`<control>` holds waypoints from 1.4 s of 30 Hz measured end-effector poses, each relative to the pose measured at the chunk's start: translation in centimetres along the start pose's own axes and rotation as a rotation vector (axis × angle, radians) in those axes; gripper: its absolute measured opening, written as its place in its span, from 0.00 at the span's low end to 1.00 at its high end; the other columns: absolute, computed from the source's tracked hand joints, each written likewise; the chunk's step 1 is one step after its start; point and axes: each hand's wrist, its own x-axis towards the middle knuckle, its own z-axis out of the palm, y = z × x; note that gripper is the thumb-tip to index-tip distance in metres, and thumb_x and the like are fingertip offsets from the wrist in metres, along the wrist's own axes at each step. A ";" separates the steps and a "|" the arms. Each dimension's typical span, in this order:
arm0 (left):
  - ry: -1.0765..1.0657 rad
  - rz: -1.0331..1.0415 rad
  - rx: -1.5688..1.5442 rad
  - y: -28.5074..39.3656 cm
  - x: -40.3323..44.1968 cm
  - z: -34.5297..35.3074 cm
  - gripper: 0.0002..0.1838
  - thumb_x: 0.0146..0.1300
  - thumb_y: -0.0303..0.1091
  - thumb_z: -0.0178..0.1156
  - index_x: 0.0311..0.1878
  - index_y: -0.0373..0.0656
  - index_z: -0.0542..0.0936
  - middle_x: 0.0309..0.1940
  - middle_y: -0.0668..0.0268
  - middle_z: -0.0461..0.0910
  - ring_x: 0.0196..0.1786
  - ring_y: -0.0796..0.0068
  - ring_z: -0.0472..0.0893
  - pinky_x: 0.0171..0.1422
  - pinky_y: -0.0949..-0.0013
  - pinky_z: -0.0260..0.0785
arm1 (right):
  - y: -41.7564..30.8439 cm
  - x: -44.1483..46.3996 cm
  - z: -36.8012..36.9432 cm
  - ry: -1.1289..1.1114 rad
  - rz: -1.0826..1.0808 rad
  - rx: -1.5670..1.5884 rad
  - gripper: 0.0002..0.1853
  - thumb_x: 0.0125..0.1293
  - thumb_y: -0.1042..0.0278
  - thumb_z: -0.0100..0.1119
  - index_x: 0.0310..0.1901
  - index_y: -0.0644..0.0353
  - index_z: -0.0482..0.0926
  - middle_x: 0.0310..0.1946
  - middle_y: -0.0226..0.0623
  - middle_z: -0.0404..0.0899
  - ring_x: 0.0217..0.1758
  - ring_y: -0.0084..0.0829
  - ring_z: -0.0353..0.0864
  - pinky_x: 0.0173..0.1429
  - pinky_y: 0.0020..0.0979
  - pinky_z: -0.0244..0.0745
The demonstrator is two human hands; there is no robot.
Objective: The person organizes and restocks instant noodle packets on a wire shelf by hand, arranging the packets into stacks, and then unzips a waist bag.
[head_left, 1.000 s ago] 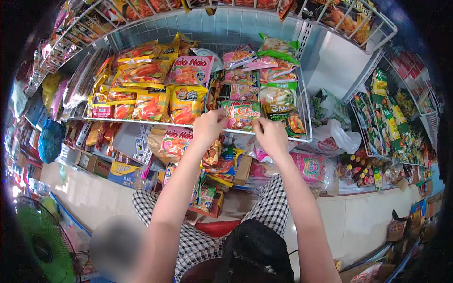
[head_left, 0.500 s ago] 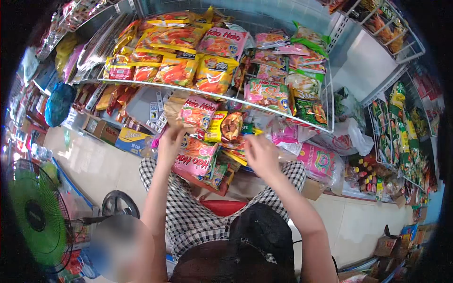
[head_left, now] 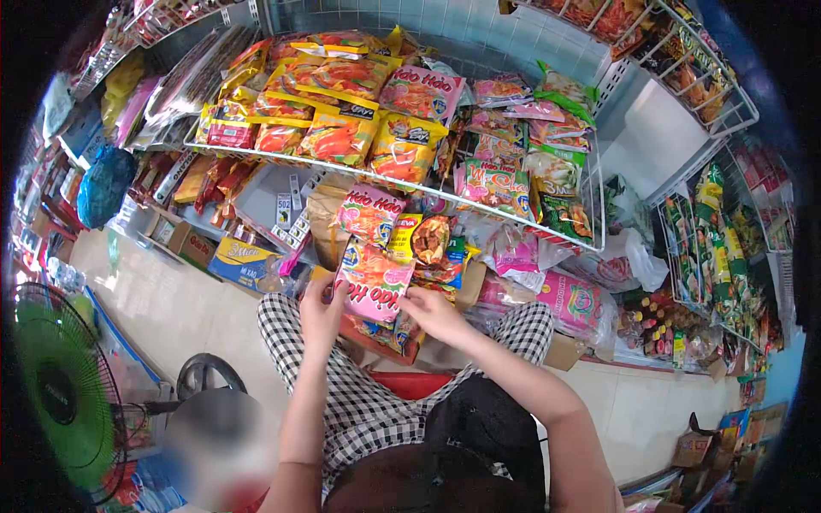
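A pink packet of instant noodles (head_left: 375, 272), its lettering upside down to me, is between my two hands above my lap. My left hand (head_left: 320, 308) has its fingers closed on the packet's left edge. On the lower right edge, my right hand (head_left: 429, 311) pinches it. Just beyond lie another pink noodle packet (head_left: 371, 214) and a yellow noodle packet (head_left: 421, 243) with a bowl picture. Below the held packet, more packets show partly in a reddish-brown box (head_left: 412, 352), mostly hidden.
Ahead is a white wire shelf (head_left: 342, 173) piled with yellow, pink and green noodle packets. A yellow and blue carton (head_left: 243, 262) stands on the floor at left. Pink bags (head_left: 571, 301) lie at right. A green fan (head_left: 64, 398) stands at lower left.
My right hand has come left and down, my left hand slightly down, and both now hold the pink packet. The packet has risen and turned a little. The view has shifted slightly.
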 end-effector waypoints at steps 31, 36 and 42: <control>-0.105 0.686 0.176 15.4 10.3 14.7 0.16 0.56 0.31 0.61 0.48 0.39 0.76 0.42 0.52 0.76 0.45 0.51 0.76 0.49 0.59 0.70 | -7.3 -0.2 -17.3 1.006 -0.440 -0.987 0.13 0.60 0.61 0.58 0.36 0.64 0.78 0.30 0.44 0.77 0.37 0.44 0.75 0.44 0.42 0.67; 0.263 0.726 0.087 9.8 8.9 9.3 0.17 0.57 0.26 0.58 0.51 0.40 0.75 0.46 0.56 0.74 0.51 0.56 0.72 0.57 0.60 0.63 | -7.9 -1.5 -12.9 1.093 -0.662 -0.909 0.16 0.60 0.70 0.57 0.49 0.64 0.74 0.41 0.43 0.73 0.47 0.46 0.70 0.54 0.40 0.64; 0.286 0.305 0.130 -0.9 12.7 6.8 0.22 0.58 0.34 0.59 0.54 0.36 0.71 0.49 0.50 0.73 0.53 0.50 0.71 0.59 0.56 0.61 | -4.3 4.2 -5.4 0.484 -0.472 -0.362 0.16 0.62 0.70 0.54 0.52 0.63 0.72 0.45 0.39 0.74 0.46 0.36 0.75 0.48 0.33 0.71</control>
